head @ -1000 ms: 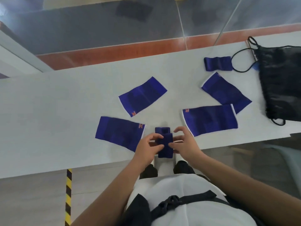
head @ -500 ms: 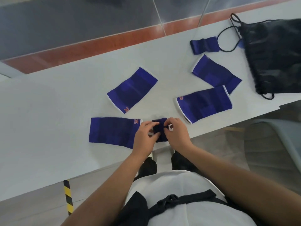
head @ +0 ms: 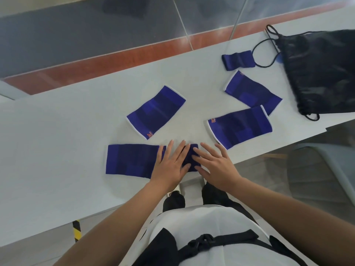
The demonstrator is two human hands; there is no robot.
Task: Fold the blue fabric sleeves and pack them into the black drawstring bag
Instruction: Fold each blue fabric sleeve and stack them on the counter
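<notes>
A small folded blue sleeve [head: 190, 158] lies at the near edge of the white table [head: 57, 150]. My left hand [head: 171, 166] and my right hand [head: 215, 166] rest flat on it with fingers spread, covering its sides. Several flat blue sleeves lie around: one just left of my hands [head: 132, 160], one in the middle [head: 156, 111], one to the right [head: 240, 125], and one beyond it [head: 251, 92]. Another folded sleeve [head: 238, 60] sits next to the black drawstring bag [head: 322, 72] at the far right.
The bag's cord [head: 263, 52] loops over the table beside the folded sleeve. The table's near edge runs just below my hands. A grey chair [head: 324, 169] stands below the table to the right. Yellow-black tape [head: 76, 230] marks the floor.
My hands went from pinching and folding the small sleeve to pressing flat on it with fingers spread. The view shifted slightly.
</notes>
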